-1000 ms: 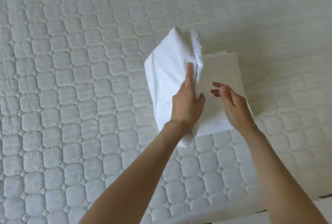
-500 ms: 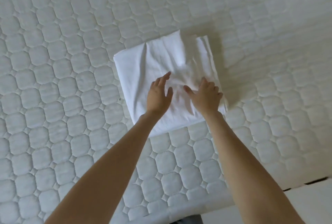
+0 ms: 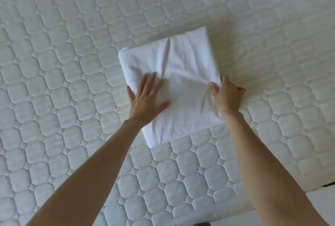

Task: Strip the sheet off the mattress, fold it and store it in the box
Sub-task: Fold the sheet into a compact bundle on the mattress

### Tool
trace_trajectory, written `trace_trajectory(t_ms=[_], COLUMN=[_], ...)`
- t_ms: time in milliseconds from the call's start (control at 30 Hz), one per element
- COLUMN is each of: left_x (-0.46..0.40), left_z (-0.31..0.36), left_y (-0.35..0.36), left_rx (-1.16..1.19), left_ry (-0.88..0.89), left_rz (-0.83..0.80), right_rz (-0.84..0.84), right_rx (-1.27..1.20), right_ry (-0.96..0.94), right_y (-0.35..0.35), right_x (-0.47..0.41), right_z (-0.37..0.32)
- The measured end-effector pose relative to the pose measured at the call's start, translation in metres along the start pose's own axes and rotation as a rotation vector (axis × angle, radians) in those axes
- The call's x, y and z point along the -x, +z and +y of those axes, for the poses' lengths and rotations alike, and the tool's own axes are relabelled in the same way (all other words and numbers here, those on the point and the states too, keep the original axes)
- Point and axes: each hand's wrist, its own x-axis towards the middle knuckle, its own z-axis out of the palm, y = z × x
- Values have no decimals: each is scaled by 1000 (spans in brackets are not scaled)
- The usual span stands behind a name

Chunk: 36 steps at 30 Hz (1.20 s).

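A bedroom in a home — a bare quilted mattress (image 3: pixel 72 62) fills the frame, a folded sheet (image 3: pixel 181 73) lying at its centre.

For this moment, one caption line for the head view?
Left hand flattens the folded sheet on the mattress; right hand pinches its edge.

White folded sheet (image 3: pixel 181 66) lies flat on quilted mattress (image 3: pixel 63 62).

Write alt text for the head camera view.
A folded white sheet lies on a bare quilted mattress. The left hand presses flat on the sheet while the right hand pinches the sheet's right edge.
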Motion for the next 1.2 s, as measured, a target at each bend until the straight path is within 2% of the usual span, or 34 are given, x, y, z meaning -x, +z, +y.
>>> trace_trajectory(t_ms=[100, 233, 300, 367, 467, 567, 667, 800, 933, 1033, 1133, 1200], left_x=[-16, -31, -41, -54, -82, -107, -105, -65, 14, 68, 112, 137], left_z=[-7, -19, -25, -33, -53, -76, -74, -77, -99, -107, -105, -103], left_y=[-2, -1, -4, -13, -34, -50, -56, -53, -29, -14, -12, -16], left_rx=[-39, -89, -90, -59, 140, 302, 381, 455, 547, 718, 789, 600], left_ry=[34, 93, 98, 25, -168, -319, -349, -458, -688, -747, -733, -643], left_rz=[12, 22, 84, 173, 239, 83, 91, 165, 136, 123, 29, 22], right_rz=[86, 365, 452, 508, 447, 167, -52, -79, -99, -173, -57, 37], right_rx=[17, -88, -165, -148, -143, -145, -12, 72, 121, 264, 293, 262], right_ry=[8, -123, -190, -291, -583, -781, -626, -396, -446, -427, -408, -459], right_y=[20, 29, 28, 18, 0, 2, 19, 16, 23, 40, 48, 46], right_x=[3, 13, 15, 19, 47, 95, 129, 149, 187, 212, 208, 204], right_z=[7, 16, 15, 10, -9, -43, -71, -91, -106, -101, -70, -58])
